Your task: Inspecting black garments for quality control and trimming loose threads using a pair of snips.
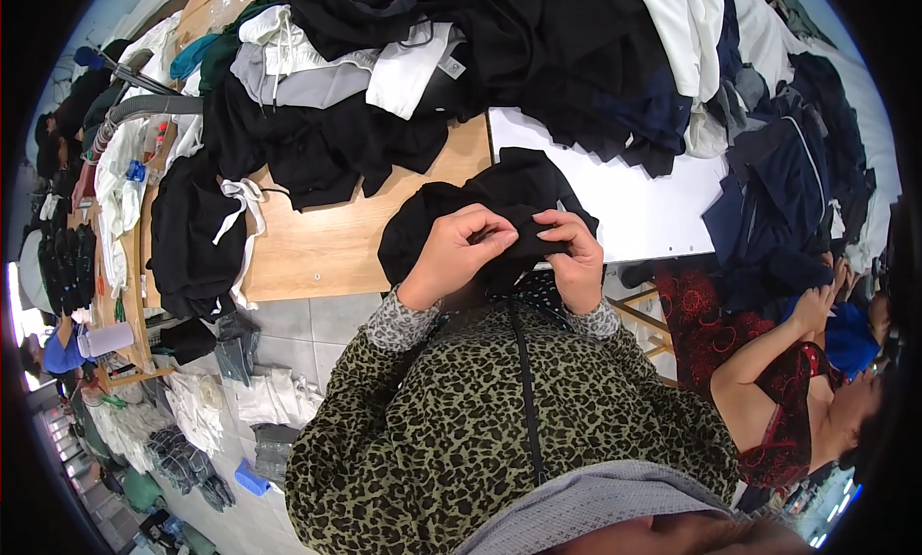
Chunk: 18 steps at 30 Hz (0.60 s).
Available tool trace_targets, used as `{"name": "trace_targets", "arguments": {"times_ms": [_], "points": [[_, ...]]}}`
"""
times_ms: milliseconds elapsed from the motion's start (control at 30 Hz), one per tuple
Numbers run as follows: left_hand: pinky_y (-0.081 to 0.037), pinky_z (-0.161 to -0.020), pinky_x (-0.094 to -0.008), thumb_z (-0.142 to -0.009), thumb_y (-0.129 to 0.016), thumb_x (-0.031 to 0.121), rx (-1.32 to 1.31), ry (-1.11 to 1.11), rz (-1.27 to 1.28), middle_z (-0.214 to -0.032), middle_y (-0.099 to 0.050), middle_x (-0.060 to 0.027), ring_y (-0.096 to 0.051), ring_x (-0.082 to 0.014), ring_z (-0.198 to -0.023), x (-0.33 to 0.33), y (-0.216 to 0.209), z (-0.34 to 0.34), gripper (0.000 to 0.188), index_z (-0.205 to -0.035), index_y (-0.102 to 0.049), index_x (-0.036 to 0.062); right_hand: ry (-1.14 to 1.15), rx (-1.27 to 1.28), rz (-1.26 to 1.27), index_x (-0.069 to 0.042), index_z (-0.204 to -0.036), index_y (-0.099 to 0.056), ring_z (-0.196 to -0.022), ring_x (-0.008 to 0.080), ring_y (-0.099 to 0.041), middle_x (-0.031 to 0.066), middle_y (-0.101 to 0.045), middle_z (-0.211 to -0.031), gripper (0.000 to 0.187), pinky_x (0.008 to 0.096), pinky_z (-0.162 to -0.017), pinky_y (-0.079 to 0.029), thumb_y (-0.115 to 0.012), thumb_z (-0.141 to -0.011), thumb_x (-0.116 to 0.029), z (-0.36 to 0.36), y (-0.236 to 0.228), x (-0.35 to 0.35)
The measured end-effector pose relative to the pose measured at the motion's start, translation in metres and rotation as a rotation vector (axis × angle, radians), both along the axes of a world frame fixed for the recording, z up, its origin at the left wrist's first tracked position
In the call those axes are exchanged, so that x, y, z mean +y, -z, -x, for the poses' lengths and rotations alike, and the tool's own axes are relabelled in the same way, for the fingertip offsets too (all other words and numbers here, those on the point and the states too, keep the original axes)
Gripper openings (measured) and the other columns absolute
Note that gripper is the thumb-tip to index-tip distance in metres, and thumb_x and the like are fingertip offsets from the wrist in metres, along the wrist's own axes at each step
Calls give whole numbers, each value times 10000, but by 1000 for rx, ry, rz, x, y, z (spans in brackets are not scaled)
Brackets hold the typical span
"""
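Note:
A black garment (490,185) lies bunched at the table's front edge, part of it raised between my hands. My left hand (463,250) pinches at its fabric, thumb and forefinger together. On the other side, my right hand (576,259) is closed on the same cloth with its fingers bent over the edge. The two hands are a short way apart at the front of my body. What kind of garment it is cannot be made out, and any small thing between my left fingertips is too small to see.
Wooden table (317,253) joins a white board (653,205) on the right. Piled black clothes (538,46) cover the back, with grey shorts (303,75) among them. Black trousers with white ties (187,238) hang at left. A co-worker (768,363) sits close on my right, handling dark navy cloth.

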<state>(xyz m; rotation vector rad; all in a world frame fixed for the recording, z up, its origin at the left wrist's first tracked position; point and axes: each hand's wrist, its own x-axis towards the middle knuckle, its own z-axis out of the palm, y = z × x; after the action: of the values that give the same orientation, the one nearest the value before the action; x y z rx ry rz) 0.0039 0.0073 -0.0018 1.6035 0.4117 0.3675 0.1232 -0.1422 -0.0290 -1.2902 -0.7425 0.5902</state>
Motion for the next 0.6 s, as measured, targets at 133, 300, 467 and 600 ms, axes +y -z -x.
{"name": "trace_targets", "arguments": {"times_ms": [133, 300, 467, 600], "points": [[-363, -565, -202, -791, -672, 53, -29, 59, -75, -758, -544, 14, -445, -49, -622, -4, -5, -2, 101, -871, -653, -5, -3, 13, -7, 13, -864, -567, -994, 150, -557, 109, -560, -1123, 242, 241, -832, -445, -495, -698, 172, 1, 0, 1], [-371, -573, -195, -757, -704, 47, 23, 18, -76, -796, -558, 6, -454, -50, -623, -2, 5, -3, 152, -894, -657, 2, 24, 92, -50, -5, -874, -524, -972, 134, -550, 105, -549, -1140, 252, 238, -816, -446, -501, -698, 175, 1, 3, 2], [-375, -546, -202, -732, -722, 21, -115, 31, -174, -788, -557, 6, -463, -42, -634, -6, -7, -3, 174, -896, -663, 13, 26, 38, -12, -10, -875, -510, -965, 132, -547, 111, -546, -1146, 255, 243, -816, -445, -504, -698, 173, 1, -1, 2], [-417, -519, -237, -630, -746, -6, -367, -82, -777, -775, -566, -25, -529, -153, -611, -9, 8, -10, 247, -858, -669, 51, 38, 17, -38, -9, -860, -502, -963, 143, -551, 120, -550, -1141, 244, 252, -819, -448, -508, -695, 170, 3, -3, 6]]}}
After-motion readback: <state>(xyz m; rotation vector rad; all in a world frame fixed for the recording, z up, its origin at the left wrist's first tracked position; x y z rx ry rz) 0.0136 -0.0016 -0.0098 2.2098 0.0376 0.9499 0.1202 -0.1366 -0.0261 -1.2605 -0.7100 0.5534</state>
